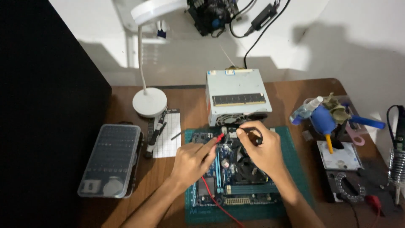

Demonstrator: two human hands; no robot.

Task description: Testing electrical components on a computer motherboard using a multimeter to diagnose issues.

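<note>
Left hand (192, 162) pinches red probe (220, 137); right hand (261, 152) pinches black probe (249, 129) (motherboard's (236, 177) far edge).

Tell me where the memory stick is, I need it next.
In the head view, the memory stick lies flat on top of the grey power supply box, just beyond the motherboard.

My left hand (192, 162) and right hand (261, 152) sit over the motherboard (230, 177), which lies on the cutting mat (291, 169) at the table's near edge. Behind it I see the power supply (237, 86) with a memory stick (239, 99) on top. Left of the mat lies the parts case (110, 159), with the lamp base (149, 101) behind it. A hard drive (342, 155) lies to the right.
</note>
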